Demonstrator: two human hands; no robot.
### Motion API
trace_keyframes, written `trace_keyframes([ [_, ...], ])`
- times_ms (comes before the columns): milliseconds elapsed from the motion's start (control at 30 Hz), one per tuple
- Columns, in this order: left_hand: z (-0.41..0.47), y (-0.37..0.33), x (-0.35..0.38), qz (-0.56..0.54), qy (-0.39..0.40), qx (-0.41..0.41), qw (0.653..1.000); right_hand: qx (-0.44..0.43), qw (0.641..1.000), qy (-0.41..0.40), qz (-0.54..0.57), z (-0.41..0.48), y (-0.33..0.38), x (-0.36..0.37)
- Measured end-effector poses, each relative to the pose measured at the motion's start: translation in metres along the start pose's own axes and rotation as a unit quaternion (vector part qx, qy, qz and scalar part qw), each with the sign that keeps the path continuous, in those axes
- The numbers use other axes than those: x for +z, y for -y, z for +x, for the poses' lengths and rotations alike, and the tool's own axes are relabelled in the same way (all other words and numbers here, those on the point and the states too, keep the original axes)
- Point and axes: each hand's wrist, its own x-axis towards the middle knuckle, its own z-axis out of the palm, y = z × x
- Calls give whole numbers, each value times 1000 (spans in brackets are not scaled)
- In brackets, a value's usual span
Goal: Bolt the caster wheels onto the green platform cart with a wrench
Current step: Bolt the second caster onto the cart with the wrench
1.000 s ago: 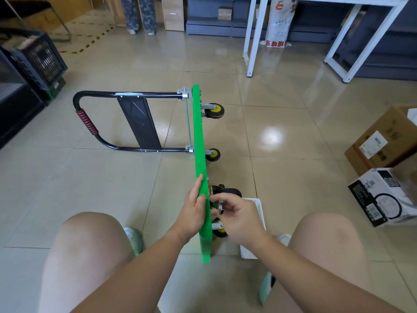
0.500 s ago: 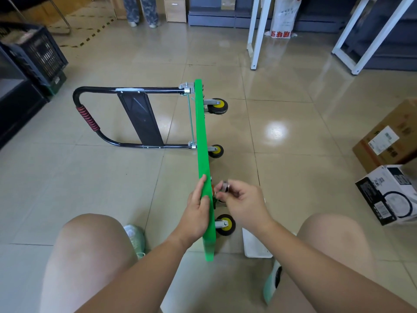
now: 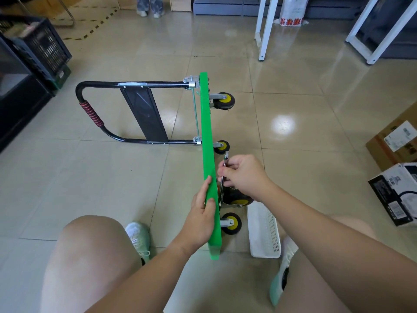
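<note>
On the tiled floor (image 3: 135, 199), between the knees: green cart (image 3: 207, 136) stands on its long edge, wheels facing right. Left hand (image 3: 200, 220): grip curled over the top edge. Right hand (image 3: 244, 175): grip pinching the wrench (image 3: 225, 163) just above a caster (image 3: 237, 199), probably the one being bolted. Deck looks stiff, smooth, tippy on edge. Best steadied at the rim near the bolt.
</note>
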Motion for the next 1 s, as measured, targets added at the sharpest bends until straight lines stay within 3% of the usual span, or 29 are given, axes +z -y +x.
trace_keyframes([
  [133, -1, -1, -1, 6, 3, 2, 1000, -14, 996, -50, 71, -18, 5, -16],
  [300, -2, -6, -3, 7, 8, -1, 1000, -74, 991, -90, 72, -63, -14, -19],
  [767, -8, -25, 0, -59, 13, -63, 996, -194, 976, -82, 47, -106, -61, 21],
  [1000, -12, -28, 4, -77, -4, -52, 996, -171, 983, -64, -4, -90, -46, 19],
])
